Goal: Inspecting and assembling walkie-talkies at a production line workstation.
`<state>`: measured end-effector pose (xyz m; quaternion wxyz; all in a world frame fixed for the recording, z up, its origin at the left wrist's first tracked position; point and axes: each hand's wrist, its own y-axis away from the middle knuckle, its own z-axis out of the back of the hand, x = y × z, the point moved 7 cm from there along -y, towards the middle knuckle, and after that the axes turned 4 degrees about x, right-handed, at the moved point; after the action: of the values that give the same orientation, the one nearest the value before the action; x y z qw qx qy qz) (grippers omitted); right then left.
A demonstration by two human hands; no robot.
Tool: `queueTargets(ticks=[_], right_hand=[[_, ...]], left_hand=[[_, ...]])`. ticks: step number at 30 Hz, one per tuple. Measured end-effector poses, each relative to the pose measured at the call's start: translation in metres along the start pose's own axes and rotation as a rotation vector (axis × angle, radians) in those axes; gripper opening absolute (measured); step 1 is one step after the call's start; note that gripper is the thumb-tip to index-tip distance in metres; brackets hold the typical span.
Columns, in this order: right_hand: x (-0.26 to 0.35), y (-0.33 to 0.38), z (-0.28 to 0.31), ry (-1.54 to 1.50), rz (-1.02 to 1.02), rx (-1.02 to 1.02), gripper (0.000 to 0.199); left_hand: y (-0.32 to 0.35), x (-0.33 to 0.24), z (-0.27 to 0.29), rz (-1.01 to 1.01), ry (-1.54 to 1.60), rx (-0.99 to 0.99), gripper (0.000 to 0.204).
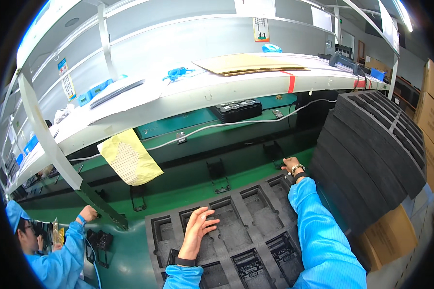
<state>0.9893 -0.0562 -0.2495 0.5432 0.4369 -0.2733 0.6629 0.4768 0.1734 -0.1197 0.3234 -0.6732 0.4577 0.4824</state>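
Foam tray [255, 219] under open left hand [197, 229]

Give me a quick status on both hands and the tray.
Left hand open, flat on black foam tray. Right hand reaching to a black part on the belt; grip unclear. Nothing in the way.

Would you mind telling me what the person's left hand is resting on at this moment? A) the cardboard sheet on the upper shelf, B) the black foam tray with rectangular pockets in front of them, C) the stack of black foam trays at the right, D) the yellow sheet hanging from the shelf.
B: the left hand lies flat, fingers spread, on the black foam tray, while the right hand reaches beyond the tray's far edge.
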Motion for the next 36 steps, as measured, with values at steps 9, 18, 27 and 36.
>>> queueTargets(ticks=[9, 18, 27, 36], right_hand=[[0.043, 0.049, 0.019, -0.132, 0.038, -0.279, 0.019], [0.202, 0.237, 0.023, 0.171, 0.961, -0.065, 0.012], [0.158, 0.457, 0.067, 0.486, 1.075, 0.033, 0.007], [0.073, 0.501, 0.056, 0.602, 0.721, 0.118, 0.059]], left_hand=[[0.003, 0.000, -0.002, 0.000, -0.013, 0.033, 0.042], [-0.004, 0.014, 0.003, 0.033, -0.109, 0.115, 0.037], [-0.001, 0.015, -0.016, -0.175, -0.779, 0.024, 0.025], [0.128, 0.030, -0.130, -0.304, -1.345, 0.995, 0.013]])
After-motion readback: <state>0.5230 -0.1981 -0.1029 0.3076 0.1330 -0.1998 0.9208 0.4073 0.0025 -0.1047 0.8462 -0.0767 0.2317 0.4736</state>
